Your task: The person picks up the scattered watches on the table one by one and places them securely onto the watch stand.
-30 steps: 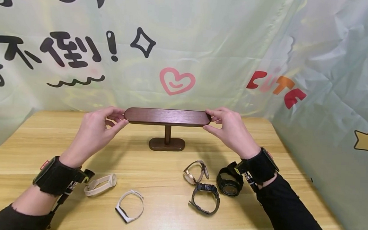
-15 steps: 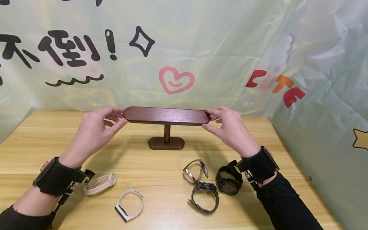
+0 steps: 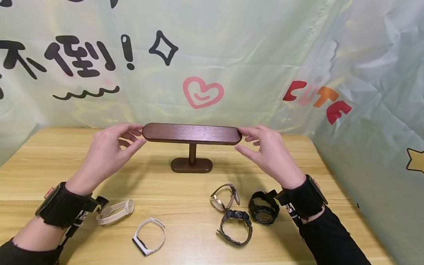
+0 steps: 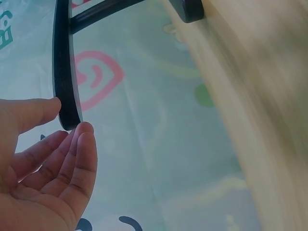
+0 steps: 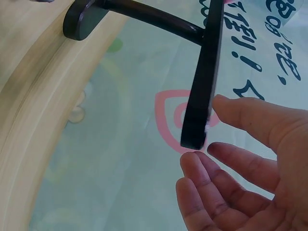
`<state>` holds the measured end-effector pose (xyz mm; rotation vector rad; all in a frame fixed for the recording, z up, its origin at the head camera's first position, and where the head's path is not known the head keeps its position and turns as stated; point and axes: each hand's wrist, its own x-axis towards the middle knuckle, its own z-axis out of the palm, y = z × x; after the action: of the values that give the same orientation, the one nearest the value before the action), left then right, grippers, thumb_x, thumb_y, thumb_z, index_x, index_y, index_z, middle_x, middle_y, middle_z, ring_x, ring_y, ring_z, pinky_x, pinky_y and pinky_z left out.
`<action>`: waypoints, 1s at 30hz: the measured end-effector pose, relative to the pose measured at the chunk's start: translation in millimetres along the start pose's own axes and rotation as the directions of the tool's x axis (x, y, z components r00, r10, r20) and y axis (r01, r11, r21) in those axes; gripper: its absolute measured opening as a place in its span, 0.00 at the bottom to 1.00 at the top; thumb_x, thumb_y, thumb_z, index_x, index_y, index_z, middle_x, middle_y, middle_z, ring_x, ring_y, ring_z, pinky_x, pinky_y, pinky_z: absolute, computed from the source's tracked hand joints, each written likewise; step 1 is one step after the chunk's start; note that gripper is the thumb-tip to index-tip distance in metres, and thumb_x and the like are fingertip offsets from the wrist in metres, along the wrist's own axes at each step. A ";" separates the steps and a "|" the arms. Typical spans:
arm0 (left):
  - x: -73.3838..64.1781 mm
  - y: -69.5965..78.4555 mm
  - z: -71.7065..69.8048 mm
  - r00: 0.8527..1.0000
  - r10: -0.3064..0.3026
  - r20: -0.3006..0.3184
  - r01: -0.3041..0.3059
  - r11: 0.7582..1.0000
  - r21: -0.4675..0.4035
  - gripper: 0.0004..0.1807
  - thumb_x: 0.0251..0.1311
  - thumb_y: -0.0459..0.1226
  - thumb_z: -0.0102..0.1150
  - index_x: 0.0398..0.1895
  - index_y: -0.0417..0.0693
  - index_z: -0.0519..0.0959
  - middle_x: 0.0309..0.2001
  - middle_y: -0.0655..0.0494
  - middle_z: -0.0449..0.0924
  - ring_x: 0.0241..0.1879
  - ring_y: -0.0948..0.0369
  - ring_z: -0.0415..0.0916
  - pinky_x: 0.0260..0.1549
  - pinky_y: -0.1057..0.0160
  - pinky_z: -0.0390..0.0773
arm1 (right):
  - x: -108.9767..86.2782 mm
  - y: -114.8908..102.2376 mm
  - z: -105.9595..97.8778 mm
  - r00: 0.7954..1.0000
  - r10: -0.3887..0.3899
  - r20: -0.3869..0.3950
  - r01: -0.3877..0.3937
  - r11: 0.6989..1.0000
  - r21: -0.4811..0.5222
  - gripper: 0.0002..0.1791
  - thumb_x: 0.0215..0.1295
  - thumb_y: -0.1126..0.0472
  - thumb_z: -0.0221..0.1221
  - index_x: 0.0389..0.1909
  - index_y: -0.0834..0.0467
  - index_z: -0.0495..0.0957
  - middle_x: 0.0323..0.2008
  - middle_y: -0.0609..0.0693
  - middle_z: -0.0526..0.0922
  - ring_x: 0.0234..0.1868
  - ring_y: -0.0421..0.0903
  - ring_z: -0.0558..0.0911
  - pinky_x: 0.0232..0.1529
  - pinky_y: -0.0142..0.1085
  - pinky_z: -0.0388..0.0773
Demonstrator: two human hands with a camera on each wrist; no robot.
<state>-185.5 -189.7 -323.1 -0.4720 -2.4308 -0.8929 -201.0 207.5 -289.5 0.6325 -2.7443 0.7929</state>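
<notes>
A dark brown wooden T-bar display stand (image 3: 192, 134) stands upright at the back of the table, its long bar level above an oval foot. At the bar's left end, my left hand (image 3: 108, 148) holds it lightly between thumb and fingertips. In the left wrist view, the thumb lies against one side of the bar (image 4: 68, 72), with fingertips right at its end. My right hand (image 3: 273, 156) is spread around the right end, thumb and fingers apart. The right wrist view shows its fingertips just below the end of the bar (image 5: 202, 96).
On the wooden table (image 3: 190, 203) lie a beige watch (image 3: 116, 212) and a white fitness band (image 3: 148, 237) at front left. Front right, a rose-gold watch (image 3: 218, 203), a dark watch (image 3: 236, 230) and a black digital watch (image 3: 264, 215) sit close together. A printed cloth (image 3: 259, 63) hangs behind.
My right hand has loosened from the bar and drawn slightly outward to the right, its thumb now lower and apart. The left hand has hardly moved. The stand stays in place.
</notes>
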 end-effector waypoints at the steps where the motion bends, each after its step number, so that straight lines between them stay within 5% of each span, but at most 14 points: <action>1: -0.4 0.4 -0.4 1.000 0.003 -0.001 -0.003 1.000 0.001 0.16 0.70 0.37 0.72 0.57 0.41 0.86 0.48 0.44 0.90 0.42 0.52 0.89 0.39 0.82 0.81 | -2.6 -0.3 -1.1 1.000 0.002 0.002 -0.002 1.000 0.005 0.27 0.73 0.56 0.70 0.69 0.58 0.81 0.62 0.58 0.85 0.59 0.55 0.85 0.59 0.53 0.85; 11: -4.6 6.7 -5.7 0.999 0.039 -0.004 -0.039 0.999 0.028 0.16 0.69 0.37 0.72 0.58 0.44 0.86 0.48 0.46 0.89 0.42 0.54 0.89 0.38 0.83 0.79 | -35.1 -1.7 -4.0 1.000 0.000 -0.009 0.000 1.000 0.014 0.16 0.72 0.57 0.70 0.56 0.58 0.88 0.47 0.52 0.93 0.47 0.49 0.91 0.54 0.53 0.88; 19: -10.1 22.7 -9.4 0.996 0.091 0.015 -0.092 0.994 0.051 0.15 0.68 0.35 0.73 0.56 0.46 0.87 0.45 0.53 0.90 0.39 0.60 0.87 0.35 0.76 0.83 | -61.4 -5.7 -0.6 0.996 -0.093 0.011 0.093 0.994 -0.055 0.11 0.69 0.58 0.73 0.50 0.56 0.90 0.42 0.46 0.93 0.41 0.41 0.91 0.41 0.38 0.88; 30: -19.6 43.7 1.8 0.970 0.214 0.115 -0.214 0.977 -0.005 0.12 0.65 0.31 0.74 0.50 0.44 0.87 0.37 0.59 0.91 0.34 0.64 0.87 0.30 0.66 0.88 | -87.4 -8.6 6.8 0.981 -0.112 0.160 0.116 0.993 -0.012 0.10 0.67 0.56 0.74 0.47 0.52 0.90 0.37 0.38 0.90 0.38 0.32 0.86 0.40 0.35 0.88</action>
<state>-149.5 -159.7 -313.5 -0.7861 -2.4259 -0.7831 -120.3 227.2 -318.9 0.8757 -2.8227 0.7144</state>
